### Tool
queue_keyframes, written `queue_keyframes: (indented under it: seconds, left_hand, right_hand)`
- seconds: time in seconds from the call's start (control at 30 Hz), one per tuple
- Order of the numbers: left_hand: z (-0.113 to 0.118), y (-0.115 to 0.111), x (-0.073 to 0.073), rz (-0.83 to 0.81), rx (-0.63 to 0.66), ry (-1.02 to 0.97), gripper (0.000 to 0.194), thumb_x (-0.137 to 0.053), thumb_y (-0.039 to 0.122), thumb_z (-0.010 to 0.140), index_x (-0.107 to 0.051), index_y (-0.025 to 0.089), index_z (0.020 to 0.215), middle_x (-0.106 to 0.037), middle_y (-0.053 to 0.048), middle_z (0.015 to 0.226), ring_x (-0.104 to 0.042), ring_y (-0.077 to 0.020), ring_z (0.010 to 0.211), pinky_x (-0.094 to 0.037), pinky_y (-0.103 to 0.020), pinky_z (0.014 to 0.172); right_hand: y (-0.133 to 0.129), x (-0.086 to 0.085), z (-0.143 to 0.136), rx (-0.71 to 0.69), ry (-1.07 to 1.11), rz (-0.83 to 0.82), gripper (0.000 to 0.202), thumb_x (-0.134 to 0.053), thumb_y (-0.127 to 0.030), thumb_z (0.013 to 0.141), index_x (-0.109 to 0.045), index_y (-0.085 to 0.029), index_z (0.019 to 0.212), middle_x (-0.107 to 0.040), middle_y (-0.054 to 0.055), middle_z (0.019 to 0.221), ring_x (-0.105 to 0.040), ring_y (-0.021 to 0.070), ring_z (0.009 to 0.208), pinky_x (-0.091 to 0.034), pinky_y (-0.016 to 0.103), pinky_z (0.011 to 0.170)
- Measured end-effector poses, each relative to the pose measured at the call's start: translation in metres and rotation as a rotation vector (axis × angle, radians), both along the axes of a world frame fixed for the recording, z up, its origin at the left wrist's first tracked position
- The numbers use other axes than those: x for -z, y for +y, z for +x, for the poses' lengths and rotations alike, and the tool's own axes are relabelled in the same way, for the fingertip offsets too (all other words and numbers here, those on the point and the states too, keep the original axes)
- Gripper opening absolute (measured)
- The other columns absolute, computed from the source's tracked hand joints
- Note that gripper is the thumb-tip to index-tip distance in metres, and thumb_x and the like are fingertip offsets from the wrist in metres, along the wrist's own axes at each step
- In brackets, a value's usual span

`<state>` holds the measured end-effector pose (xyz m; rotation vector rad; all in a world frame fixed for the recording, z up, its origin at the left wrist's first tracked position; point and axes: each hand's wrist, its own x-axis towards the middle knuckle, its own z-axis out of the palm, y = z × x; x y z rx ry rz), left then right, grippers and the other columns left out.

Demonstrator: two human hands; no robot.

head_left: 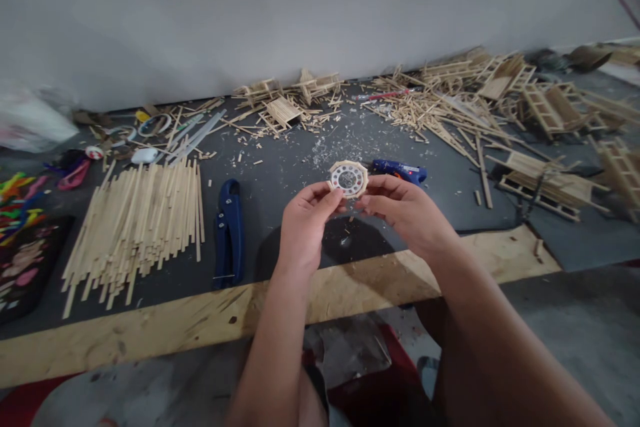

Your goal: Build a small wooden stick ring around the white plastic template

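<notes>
Between both hands, above the dark tabletop, is a small ring (349, 164) with a white face, a circle of round holes and short wooden pieces along its outer edge. My left hand (309, 217) pinches its left side between thumb and fingers. On the opposite side my right hand (405, 210) grips the lower right edge, fingers closed. Just behind the right hand lies a blue glue gun (400, 170) with a small red light; the hand partly covers it. Left of my left hand rests a blue cutter (231, 230).
A wide pile of thin wooden sticks (140, 227) lies on the left, with clear glue sticks (197, 137) behind it. Small stick-built models (284, 112) stand at the back. More sticks and a larger wooden model (545, 183) crowd the right. A plywood strip (150, 341) edges the table.
</notes>
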<state>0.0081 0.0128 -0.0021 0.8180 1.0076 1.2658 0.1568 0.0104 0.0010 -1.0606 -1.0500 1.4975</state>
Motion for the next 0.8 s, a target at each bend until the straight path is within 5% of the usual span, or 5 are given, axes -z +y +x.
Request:
queue_keyframes:
  seconds: [0.37, 0.53, 0.8]
  left_hand:
    - [-0.004, -0.003, 0.001, 0.085, 0.063, 0.241, 0.021, -0.069, 0.031, 0.069, -0.068, 0.018, 0.087, -0.067, -0.003, 0.078, -0.058, -0.0111, 0.066, -0.049, -0.025, 0.069]
    - [-0.002, -0.005, 0.001, 0.145, 0.104, 0.353, 0.022, -0.066, 0.035, 0.072, -0.068, 0.019, 0.088, -0.069, -0.004, 0.087, -0.062, -0.0153, 0.075, -0.049, -0.029, 0.073]
    - [0.003, -0.01, -0.001, 0.23, -0.001, 0.543, 0.017, -0.063, 0.033, 0.074, -0.066, 0.02, 0.085, -0.07, -0.002, 0.078, -0.063, -0.0147, 0.07, -0.049, -0.024, 0.064]
  right_hand:
    - [0.001, -0.001, 0.004, 0.038, -0.056, 0.058, 0.029, -0.067, -0.034, 0.07, -0.062, -0.021, 0.095, -0.063, 0.002, 0.091, -0.055, 0.0116, 0.075, -0.044, 0.024, 0.061]
    - [0.0, -0.002, 0.004, 0.005, -0.264, 0.091, 0.024, -0.065, -0.037, 0.071, -0.062, -0.018, 0.085, -0.06, 0.0, 0.075, -0.05, 0.0104, 0.064, -0.041, 0.025, 0.06]
    - [-0.001, 0.002, -0.002, 0.076, -0.295, 0.092, 0.026, -0.067, -0.04, 0.068, -0.062, -0.019, 0.084, -0.06, -0.001, 0.074, -0.051, 0.012, 0.067, -0.041, 0.025, 0.062]
